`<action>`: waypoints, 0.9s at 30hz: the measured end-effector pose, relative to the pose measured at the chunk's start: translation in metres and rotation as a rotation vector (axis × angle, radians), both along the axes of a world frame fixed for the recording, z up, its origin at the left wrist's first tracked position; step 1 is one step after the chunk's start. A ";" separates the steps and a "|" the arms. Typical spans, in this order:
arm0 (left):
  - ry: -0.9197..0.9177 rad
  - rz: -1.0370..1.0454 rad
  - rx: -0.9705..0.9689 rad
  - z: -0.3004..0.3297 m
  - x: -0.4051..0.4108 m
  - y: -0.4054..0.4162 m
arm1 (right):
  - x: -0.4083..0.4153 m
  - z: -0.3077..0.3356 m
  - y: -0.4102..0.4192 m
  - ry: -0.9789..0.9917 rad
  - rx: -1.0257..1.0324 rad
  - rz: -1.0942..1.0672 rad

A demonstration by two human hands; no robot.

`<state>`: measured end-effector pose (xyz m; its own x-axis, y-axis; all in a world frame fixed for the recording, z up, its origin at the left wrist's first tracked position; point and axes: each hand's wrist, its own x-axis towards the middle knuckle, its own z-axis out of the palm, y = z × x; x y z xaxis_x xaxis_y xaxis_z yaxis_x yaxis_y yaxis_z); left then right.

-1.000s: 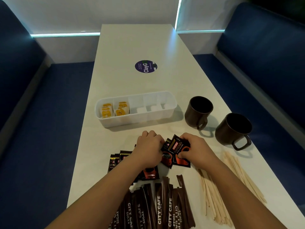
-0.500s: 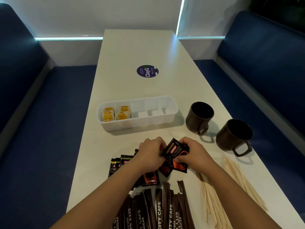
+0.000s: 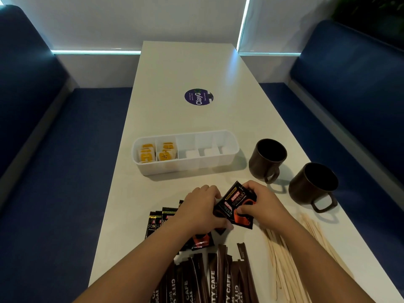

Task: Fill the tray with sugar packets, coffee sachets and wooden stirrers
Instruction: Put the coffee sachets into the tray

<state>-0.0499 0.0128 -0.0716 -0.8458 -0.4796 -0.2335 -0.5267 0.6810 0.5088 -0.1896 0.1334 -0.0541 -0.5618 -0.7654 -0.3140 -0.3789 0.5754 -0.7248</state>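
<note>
**Coffee sachets gathered in both hands, tray waiting at twelve o'clock**

The right hand (image 3: 261,206) pinches a small stack of black coffee sachets (image 3: 237,207), thumb on the printed face and fingers curled behind. The left hand (image 3: 203,209) closes its fingers on the stack's nine o'clock edge, squaring it up. More sachets (image 3: 160,221) lie fanned on the worktop (image 3: 196,68) at nine o'clock of the hands. The sugar packets (image 3: 213,281), long brown sticks, lie at six o'clock; the wooden stirrers (image 3: 284,259) lie loose at four o'clock.

The sachets look light, thin and glossy, so a stack is likely to slide apart unless pinched across its middle with pressure on both faces. They bend readily but should not tear in ordinary handling.

The white tray (image 3: 185,166) sits at twelve o'clock of the hands, its two left compartments holding yellow-marked packets (image 3: 156,153), the remaining compartments apparently unfilled. Two dark mugs (image 3: 267,158) stand at two o'clock.

Compared with half a second earlier, the stack has risen a little off the worktop and tilted more upright, with its printed faces plainer to read. The tray's contents are unchanged.
</note>
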 end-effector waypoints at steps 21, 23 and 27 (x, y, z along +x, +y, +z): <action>0.416 0.404 0.570 0.023 0.011 -0.015 | -0.002 0.038 -0.024 -0.183 -0.191 -0.093; 0.499 0.438 0.643 0.030 0.012 -0.019 | 0.000 0.045 -0.037 -0.220 -0.233 -0.068; 0.589 0.442 0.656 0.044 0.014 -0.033 | 0.003 0.062 -0.064 -0.239 -0.316 0.030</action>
